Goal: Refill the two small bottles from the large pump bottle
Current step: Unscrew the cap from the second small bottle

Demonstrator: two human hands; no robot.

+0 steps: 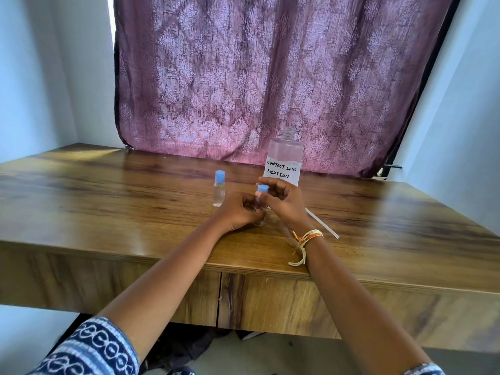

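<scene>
One small bottle [259,209] is held upright on the table [108,212] by the left hand [239,211], fingers curled round its body. Its blue cap [263,189] is pinched by the right hand [284,201]. The second small bottle [219,189] stands capped just to the left, and the large bottle [285,159] stands uncapped behind.

Counter [108,190]: wood-grain top in warm brown, glossy, with a front panel below split by a vertical seam – possibly drawer fronts.
Curtain [270,77]: mauve fabric with a woven floral pattern, hanging behind the counter and reaching its back edge.
Walls [40,77]: pale blue-white on the left and right, closing in around the counter.
Light: daylight glows through the curtain – a bright strip shows at its upper left edge.
Floor [270,358]: pale, seen beneath the counter, with dark cloth lying on it.
</scene>
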